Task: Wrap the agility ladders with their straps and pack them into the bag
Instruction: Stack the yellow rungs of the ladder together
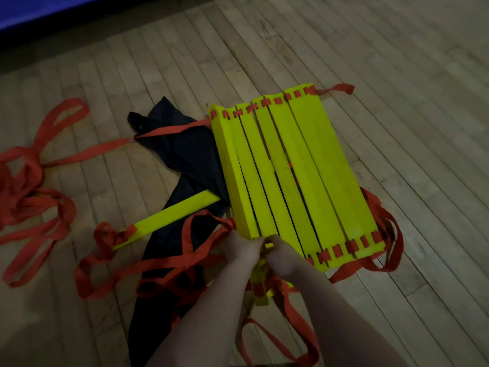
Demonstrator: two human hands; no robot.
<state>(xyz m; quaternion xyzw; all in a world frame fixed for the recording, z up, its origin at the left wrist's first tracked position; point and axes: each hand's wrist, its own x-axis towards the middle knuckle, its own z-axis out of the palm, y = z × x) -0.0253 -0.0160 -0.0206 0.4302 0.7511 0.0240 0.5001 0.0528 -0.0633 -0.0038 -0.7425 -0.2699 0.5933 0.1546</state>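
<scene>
Several yellow ladder rungs [296, 176] lie side by side on the wooden floor, joined at both ends by red straps [267, 103]. My left hand [242, 250] and my right hand [281, 256] meet at the near end of the rungs. Both grip the ends of a few yellow rungs [260, 284] that stick out below the hands. A single yellow rung [172, 221] lies apart to the left, across the black bag [185, 154]. The bag lies flat and crumpled under the rungs' left side.
Loose red strap loops [31, 197] are spread over the floor at the left, and more strap [299, 321] trails near my forearms. A blue mat edge [39, 11] runs along the top left. Bare wooden floor [397, 62] lies to the right and beyond.
</scene>
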